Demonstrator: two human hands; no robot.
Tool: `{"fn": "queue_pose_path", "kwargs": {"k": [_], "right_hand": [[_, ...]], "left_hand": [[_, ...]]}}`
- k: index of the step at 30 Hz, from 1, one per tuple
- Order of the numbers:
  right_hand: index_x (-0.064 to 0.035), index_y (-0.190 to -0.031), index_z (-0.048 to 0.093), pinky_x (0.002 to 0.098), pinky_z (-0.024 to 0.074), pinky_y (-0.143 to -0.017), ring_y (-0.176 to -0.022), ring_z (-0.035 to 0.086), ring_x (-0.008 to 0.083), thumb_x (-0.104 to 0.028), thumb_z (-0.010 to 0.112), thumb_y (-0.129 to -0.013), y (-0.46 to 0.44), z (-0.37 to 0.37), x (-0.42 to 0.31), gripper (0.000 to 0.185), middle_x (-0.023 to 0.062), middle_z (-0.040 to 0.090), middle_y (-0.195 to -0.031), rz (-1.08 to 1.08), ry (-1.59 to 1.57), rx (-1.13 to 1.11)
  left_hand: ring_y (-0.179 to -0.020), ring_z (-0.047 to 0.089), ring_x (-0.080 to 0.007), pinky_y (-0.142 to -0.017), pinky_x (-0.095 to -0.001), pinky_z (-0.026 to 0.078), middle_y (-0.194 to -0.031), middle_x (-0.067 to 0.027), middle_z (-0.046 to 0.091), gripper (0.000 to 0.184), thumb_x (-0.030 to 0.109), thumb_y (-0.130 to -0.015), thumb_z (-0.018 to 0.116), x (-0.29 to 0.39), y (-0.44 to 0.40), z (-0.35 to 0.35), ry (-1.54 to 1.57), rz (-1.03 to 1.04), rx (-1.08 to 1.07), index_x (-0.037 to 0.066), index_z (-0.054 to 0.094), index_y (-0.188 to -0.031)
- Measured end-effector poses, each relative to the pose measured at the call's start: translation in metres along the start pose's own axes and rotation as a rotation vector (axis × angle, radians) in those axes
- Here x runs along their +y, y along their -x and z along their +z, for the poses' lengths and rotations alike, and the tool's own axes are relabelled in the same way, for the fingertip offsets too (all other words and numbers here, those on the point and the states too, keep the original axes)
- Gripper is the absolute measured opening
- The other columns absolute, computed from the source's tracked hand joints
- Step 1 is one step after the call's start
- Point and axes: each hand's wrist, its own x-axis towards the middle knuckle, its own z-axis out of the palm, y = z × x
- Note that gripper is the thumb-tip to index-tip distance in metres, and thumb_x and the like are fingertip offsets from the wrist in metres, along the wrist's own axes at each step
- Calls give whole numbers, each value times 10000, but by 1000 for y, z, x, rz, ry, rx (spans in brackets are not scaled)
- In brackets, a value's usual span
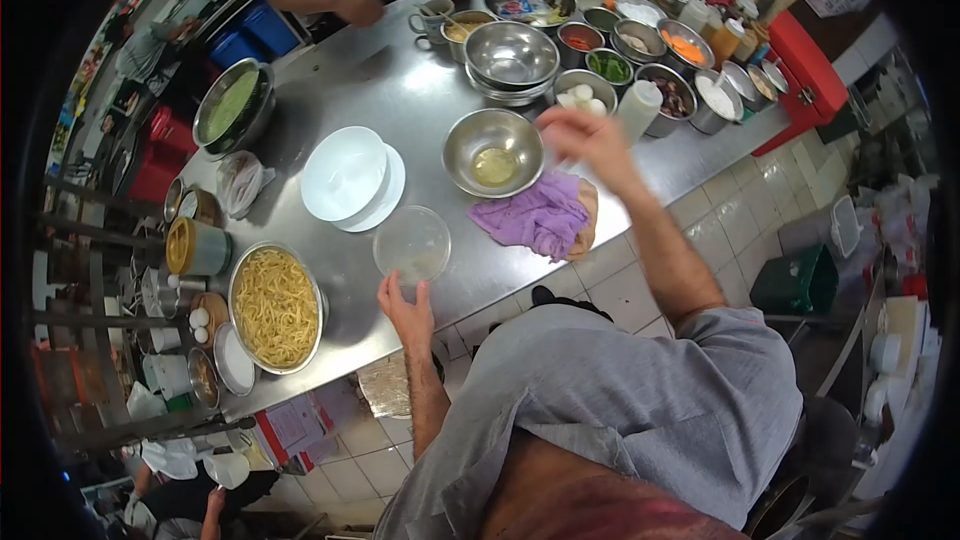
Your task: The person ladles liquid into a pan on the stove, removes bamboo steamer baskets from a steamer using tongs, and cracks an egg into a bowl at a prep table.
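My left hand is at the front edge of the steel table, fingers apart, its fingertips by the rim of a clear round plastic container or lid. Blurred by motion, my right hand is just right of a steel bowl with a little yellowish liquid in it. A white squeeze bottle stands beside that hand. Below the bowl lies a crumpled purple cloth. A white bowl rests on a white plate to the left.
A large bowl of noodles sits at the left front. Stacked steel bowls and several ingredient containers fill the back right, including one with eggs. Across the table is a co-worker's arm. A green-filled bowl stands back left.
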Motion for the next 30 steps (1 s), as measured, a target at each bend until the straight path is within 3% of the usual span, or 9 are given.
{"fn": "queue_pose_path", "kwargs": {"k": [4, 6, 8, 11, 14, 17, 20, 24, 30], "right_hand": [[-47, -998, 622, 179, 389, -492, -589, 525, 42, -140, 630, -798, -20, -136, -2, 222, -13, 606, -754, -89, 128, 660], [-47, -943, 643, 187, 404, -490, -584, 530, 47, -135, 630, -785, -33, -199, 39, 181, 4, 618, -716, -104, 125, 694], [-27, -912, 645, 278, 469, -551, -634, 604, 133, -139, 618, -770, -46, -235, 73, 183, 76, 650, -738, 150, 647, 626], [-27, -901, 645, 378, 490, -658, -745, 637, 278, -132, 590, -751, -70, -259, 119, 190, 164, 647, -800, 125, 1030, 443], [-43, -914, 643, 431, 469, -751, -846, 596, 367, -128, 574, -731, -93, -272, 143, 213, 193, 626, -865, 240, 1101, 283], [-41, -965, 638, 400, 477, -785, -890, 603, 334, -111, 627, -636, -99, -273, 156, 336, 188, 625, -937, 106, 1168, 31], [-109, -1059, 616, 408, 458, -835, -973, 572, 326, -96, 663, -665, -103, -273, 151, 397, 153, 609, -1032, 207, 1263, -61], [-46, -896, 583, 453, 455, -738, -863, 578, 365, -45, 554, -705, -107, -279, 168, 194, 192, 615, -889, -36, 1242, -133], [-84, -1143, 507, 420, 438, -844, -1025, 543, 344, -69, 558, -704, -101, -281, 161, 442, 188, 582, -1084, 121, 1237, -182]], "left_hand": [[-1142, 390, -306, -968, -391, 319, -1240, -185, 361, 503, 157, -779, 636, 1, -7, -17, 44, 6, 10, -7, 446, -1215], [-1088, 429, -269, -906, -370, 369, -1243, -164, 366, 481, 167, -784, 633, 9, -8, -24, 24, 29, 32, 6, 463, -1205], [-1033, 451, -230, -835, -348, 397, -1245, -134, 373, 460, 177, -793, 627, 27, -6, -31, 28, -64, 82, 28, 475, -1201], [-990, 469, -204, -788, -324, 405, -1245, -110, 381, 447, 186, -798, 627, 36, -1, -21, 14, -31, 136, 49, 483, -1198], [-991, 473, -205, -790, -317, 408, -1240, -112, 388, 442, 179, -794, 633, 59, 13, 1, 57, -42, 184, 56, 488, -1193], [-998, 476, -205, -792, -315, 413, -1237, -106, 395, 416, 160, -791, 635, 76, 25, 32, 127, -96, 197, 67, 504, -1175], [-1018, 476, -207, -801, -316, 416, -1245, -96, 388, 413, 151, -786, 635, 106, 39, 58, 145, -101, 164, 66, 508, -1169], [-1077, 465, -232, -831, -337, 423, -1251, -107, 383, 423, 158, -787, 633, 128, 52, 77, 163, -135, 216, 57, 501, -1176], [-1045, 491, -218, -821, -329, 434, -1255, -98, 382, 414, 187, -799, 632, 130, 59, 78, 75, -110, 259, 57, 509, -1173]]}}
